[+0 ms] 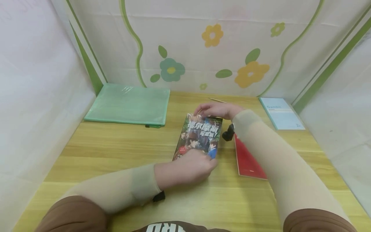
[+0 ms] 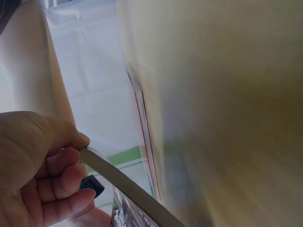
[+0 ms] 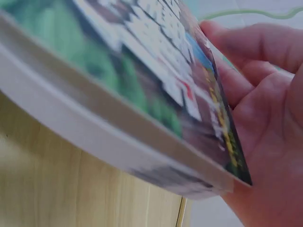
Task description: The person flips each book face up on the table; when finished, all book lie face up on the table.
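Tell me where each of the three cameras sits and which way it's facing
Head: worn high, looking forward and down at the wooden desk; both forearms, left hand and right hand gripping the illustrated book.
Left wrist: low beside the near end, looking along the desk; left hand holds the book's edge.
Right wrist: under the far end, facing the cover; right palm shows.
All share the book.
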